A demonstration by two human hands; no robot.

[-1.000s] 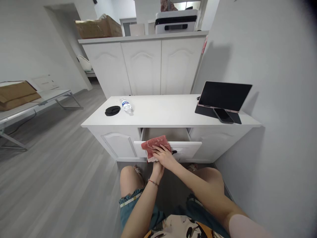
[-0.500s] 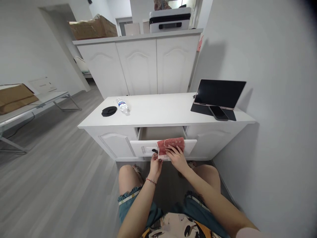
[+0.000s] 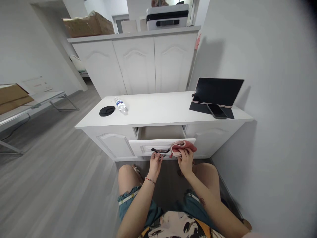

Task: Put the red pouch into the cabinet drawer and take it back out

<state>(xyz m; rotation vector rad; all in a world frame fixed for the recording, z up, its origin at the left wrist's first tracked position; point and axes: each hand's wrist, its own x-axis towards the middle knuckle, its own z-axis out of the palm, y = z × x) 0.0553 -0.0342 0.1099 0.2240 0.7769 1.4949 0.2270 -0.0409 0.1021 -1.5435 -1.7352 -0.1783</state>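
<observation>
The white drawer [image 3: 138, 144] stands pulled out of the cabinet, its bare inside showing. On its front is a black curved handle [image 3: 160, 151]. My left hand [image 3: 155, 162] is at the handle's lower edge with bent fingers, apparently gripping it; the fingertips are partly hidden. A folded red-and-pale cloth [image 3: 183, 146] is bunched in my right hand [image 3: 186, 161], against the right part of the drawer front. A small red bit hangs from the cloth's left edge.
On the white cabinet top [image 3: 153, 109] lie a clear bottle [image 3: 121, 105], a black round flat item [image 3: 107, 111], a phone [image 3: 217, 111] and a propped tablet [image 3: 218, 92]. A wall [image 3: 272, 99] bounds the right side. Behind, a taller cabinet carries a cardboard box [image 3: 89, 25] and a suitcase [image 3: 167, 18].
My right hand has moved right with the cloth, which is now bunched rather than spread flat. The black handle is uncovered. My left hand stays by the handle.
</observation>
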